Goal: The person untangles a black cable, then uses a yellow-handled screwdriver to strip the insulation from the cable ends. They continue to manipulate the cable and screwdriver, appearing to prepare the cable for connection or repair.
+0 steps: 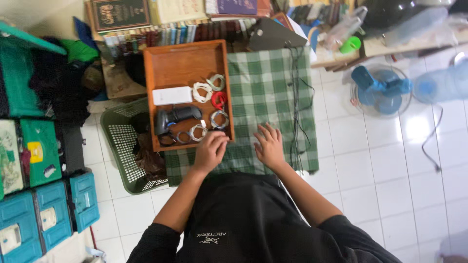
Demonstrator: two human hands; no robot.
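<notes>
At tray corner — left hand (210, 151) fingers curled on coiled cable (198, 132) | right hand (269, 146) fingers spread flat — cloth (265, 92)

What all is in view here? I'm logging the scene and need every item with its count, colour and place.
wooden tray: one, brown, on the cloth's left part
checked cloth: one, green and white, under tray and hands
white box: one, in the tray
handheld scanner: one, dark grey, in the tray
coiled cables: several, white or grey, one red, in the tray
basket: one, green, left of the tray
fan: one, blue, on the floor, right
books: many, top edge
cases: several, teal and green, far left
left hand: at the tray's near edge
right hand: flat on the cloth
</notes>
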